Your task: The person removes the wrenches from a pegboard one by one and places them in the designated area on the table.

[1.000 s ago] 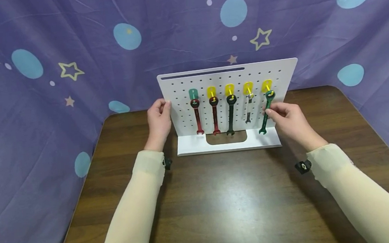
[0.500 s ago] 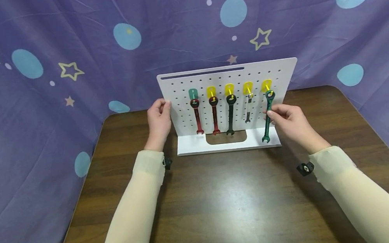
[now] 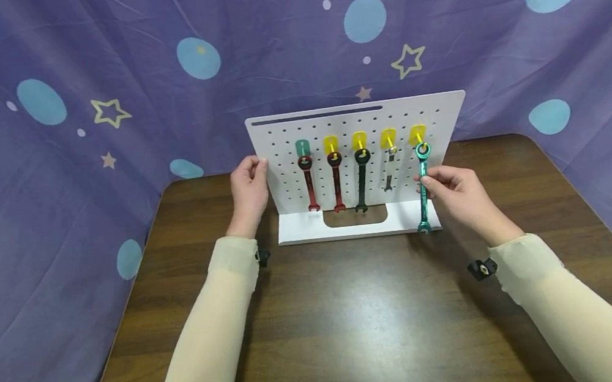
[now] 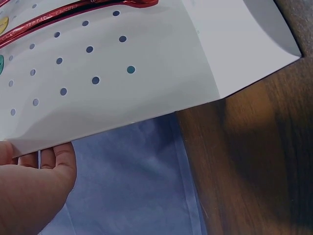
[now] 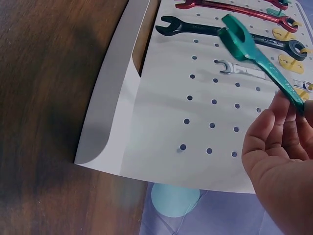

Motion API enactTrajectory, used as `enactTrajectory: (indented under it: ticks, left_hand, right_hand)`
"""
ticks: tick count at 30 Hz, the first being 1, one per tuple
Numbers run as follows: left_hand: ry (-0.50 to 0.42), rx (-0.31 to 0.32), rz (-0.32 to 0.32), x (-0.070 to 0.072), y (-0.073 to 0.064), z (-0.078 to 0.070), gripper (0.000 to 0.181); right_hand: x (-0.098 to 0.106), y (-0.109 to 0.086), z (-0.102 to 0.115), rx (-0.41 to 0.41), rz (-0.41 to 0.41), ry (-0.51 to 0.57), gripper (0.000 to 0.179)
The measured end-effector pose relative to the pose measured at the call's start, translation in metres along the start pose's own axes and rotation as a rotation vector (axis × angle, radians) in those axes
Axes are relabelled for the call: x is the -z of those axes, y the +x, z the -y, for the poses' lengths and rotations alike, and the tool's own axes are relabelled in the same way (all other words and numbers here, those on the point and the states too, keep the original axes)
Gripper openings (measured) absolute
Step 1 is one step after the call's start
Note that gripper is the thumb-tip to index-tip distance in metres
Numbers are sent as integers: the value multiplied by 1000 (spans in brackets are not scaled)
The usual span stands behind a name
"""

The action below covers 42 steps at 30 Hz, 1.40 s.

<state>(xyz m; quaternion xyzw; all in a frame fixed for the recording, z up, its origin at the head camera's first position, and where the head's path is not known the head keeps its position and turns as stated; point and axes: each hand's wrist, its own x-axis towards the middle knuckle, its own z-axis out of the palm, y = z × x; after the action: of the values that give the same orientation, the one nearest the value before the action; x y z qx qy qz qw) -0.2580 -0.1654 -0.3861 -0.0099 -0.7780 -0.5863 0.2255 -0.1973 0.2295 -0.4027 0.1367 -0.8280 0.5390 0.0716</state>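
My left hand grips the left edge of a white pegboard, thumb in front and fingers behind, as the left wrist view also shows. With my right hand I pinch a green combination wrench by its shaft. Its ring end overlaps the rightmost yellow hook in the head view, while its open end tips out from the board toward me. Left of it hang a small silver wrench, a black wrench and two red wrenches, one red wrench on a yellow hook, another red wrench under a green hook.
The pegboard stands on its white base, which has a cutout in the middle, near the back of a brown wooden table. A purple curtain with stars and ovals hangs close behind and along both sides.
The green wrench's open end has swung outward and down, away from the board, and its shaft is straighter in view. My right hand has shifted slightly; the left has stayed on the edge.
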Motion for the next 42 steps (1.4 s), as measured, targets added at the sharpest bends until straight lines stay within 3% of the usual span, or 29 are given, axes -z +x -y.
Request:
enactTrajectory:
  ticks: [22, 37, 42]
  left_hand:
    - [11, 5, 5, 2, -3, 0, 18]
    - [8, -29, 0, 1, -2, 0, 16]
    - [-8, -33, -4, 1, -3, -5, 15]
  right_hand:
    - [1, -5, 9, -14, -22, -4, 23]
    - [5, -8, 12, 35, -11, 39, 21]
    - [6, -14, 26, 36, -14, 47, 20]
